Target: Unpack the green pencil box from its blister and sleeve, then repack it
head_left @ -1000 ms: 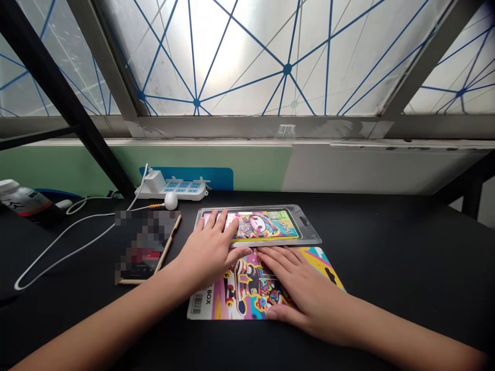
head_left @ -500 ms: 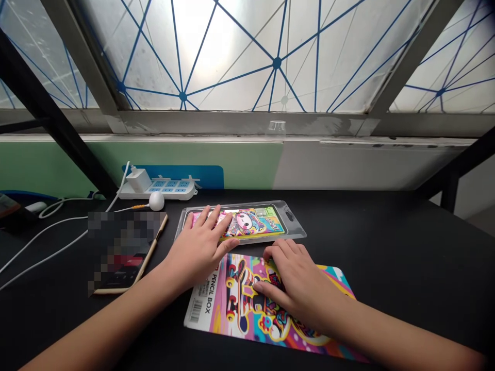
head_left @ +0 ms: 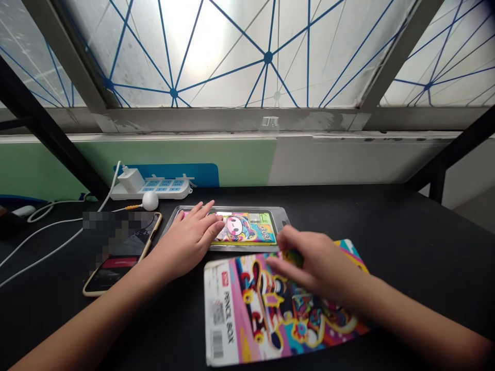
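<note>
The right hand (head_left: 320, 263), fingers curled and pinching the colourful printed cardboard backing card (head_left: 270, 309), has lifted its far edge and drawn it toward the near edge of the black tabletop (head_left: 406, 232), clear of the clear plastic blister tray holding the cartoon-printed pencil box (head_left: 242, 228). Half a second earlier the card lay flat against the tray; the left hand (head_left: 189, 239) remains spread flat, pressing the tray's left end, so the packaging now stands separated.

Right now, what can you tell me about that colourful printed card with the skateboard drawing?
The printed card is a flat, glossy-looking sheet, seemingly cardboard, with rounded corners. It shows a cartoon skateboard in pink, yellow and blue, plus a white strip reading PENCIL BOX with a barcode. It lies slightly askew on the black table, nearer the person than the clear plastic pack. The right hand rests on its far right part, blurred.
</note>
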`<state>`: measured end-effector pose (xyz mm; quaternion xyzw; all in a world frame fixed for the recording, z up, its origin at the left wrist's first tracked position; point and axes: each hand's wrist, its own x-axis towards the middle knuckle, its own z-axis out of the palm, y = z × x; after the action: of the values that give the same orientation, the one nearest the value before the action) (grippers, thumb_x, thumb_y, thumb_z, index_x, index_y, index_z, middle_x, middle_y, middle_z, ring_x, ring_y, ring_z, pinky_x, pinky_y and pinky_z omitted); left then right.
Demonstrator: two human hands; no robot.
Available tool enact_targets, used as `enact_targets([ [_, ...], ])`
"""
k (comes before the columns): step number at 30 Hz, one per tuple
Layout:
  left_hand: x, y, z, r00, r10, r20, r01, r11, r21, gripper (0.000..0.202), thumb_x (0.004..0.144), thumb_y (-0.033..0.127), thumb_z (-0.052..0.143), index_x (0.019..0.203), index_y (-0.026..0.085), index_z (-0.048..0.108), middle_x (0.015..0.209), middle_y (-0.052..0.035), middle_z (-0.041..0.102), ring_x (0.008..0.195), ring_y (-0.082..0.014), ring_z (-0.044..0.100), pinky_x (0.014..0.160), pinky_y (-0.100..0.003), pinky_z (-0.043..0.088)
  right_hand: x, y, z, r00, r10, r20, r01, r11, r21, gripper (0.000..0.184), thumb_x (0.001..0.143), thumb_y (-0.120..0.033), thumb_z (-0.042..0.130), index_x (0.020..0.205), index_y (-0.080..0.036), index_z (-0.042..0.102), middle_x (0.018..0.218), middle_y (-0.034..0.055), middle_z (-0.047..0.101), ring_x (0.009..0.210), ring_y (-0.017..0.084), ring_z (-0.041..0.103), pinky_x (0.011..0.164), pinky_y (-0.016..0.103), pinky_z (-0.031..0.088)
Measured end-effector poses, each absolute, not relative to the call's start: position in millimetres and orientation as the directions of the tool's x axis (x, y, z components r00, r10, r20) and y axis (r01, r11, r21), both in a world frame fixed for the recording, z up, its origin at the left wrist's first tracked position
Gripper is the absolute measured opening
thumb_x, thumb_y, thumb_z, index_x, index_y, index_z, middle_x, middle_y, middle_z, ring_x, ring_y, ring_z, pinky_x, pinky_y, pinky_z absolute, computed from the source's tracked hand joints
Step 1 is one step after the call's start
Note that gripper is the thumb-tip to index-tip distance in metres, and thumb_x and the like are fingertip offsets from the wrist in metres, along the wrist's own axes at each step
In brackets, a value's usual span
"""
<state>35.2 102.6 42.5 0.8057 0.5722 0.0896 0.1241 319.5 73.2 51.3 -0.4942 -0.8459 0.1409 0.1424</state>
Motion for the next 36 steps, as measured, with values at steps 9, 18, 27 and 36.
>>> enact_targets([
  [9, 41, 98, 28, 0.384, 0.92, 0.077, 0.909, -0.391, 0.143, 0.05, 0.103, 0.056, 0.033, 0.129, 0.022, 0.059, 0.167, -0.0127, 0.032, 0.156, -0.034, 0.024, 0.118, -0.068, 0.026, 418, 157, 59, -0.274, 0.872, -0.405, 0.897, 0.08, -0.435, 0.052, 0.088, -0.075, 0.051, 0.079, -0.025, 0.062, 0.078, 0.0016, 0.068, 0.07, 0.021, 0.061, 0.061, 0.032, 0.042],
  [18, 41, 97, 31, 0.383, 0.921, 0.07, 0.906, -0.389, 0.165, 0.047, 0.103, 0.055, 0.034, 0.126, 0.022, 0.058, 0.165, -0.0147, 0.035, 0.156, -0.0356, 0.025, 0.117, -0.069, 0.025, 366, 135, 45, -0.328, 0.937, -0.119, 0.812, 0.215, -0.542, 0.047, 0.09, -0.068, 0.052, 0.093, -0.024, 0.067, 0.083, 0.0018, 0.069, 0.073, 0.02, 0.058, 0.063, 0.031, 0.041],
  [27, 39, 97, 31, 0.391, 0.918, 0.063, 0.898, -0.396, 0.192, 0.047, 0.102, 0.056, 0.033, 0.126, 0.023, 0.057, 0.165, -0.0144, 0.035, 0.156, -0.0361, 0.024, 0.117, -0.069, 0.025, 405, 154, 56, -0.296, 0.921, -0.252, 0.837, 0.123, -0.534, 0.053, 0.081, -0.073, 0.061, 0.094, -0.024, 0.074, 0.08, 0.0025, 0.071, 0.065, 0.018, 0.059, 0.059, 0.031, 0.041],
  [36, 39, 98, 30, 0.398, 0.916, 0.046, 0.901, -0.399, 0.169, 0.05, 0.103, 0.056, 0.03, 0.13, 0.023, 0.056, 0.166, -0.0143, 0.035, 0.157, -0.035, 0.023, 0.118, -0.069, 0.024, 398, 147, 63, -0.233, 0.965, -0.122, 0.826, 0.13, -0.548, 0.048, 0.082, -0.069, 0.064, 0.094, -0.024, 0.076, 0.091, 0.0025, 0.074, 0.078, 0.021, 0.064, 0.065, 0.03, 0.043],
])
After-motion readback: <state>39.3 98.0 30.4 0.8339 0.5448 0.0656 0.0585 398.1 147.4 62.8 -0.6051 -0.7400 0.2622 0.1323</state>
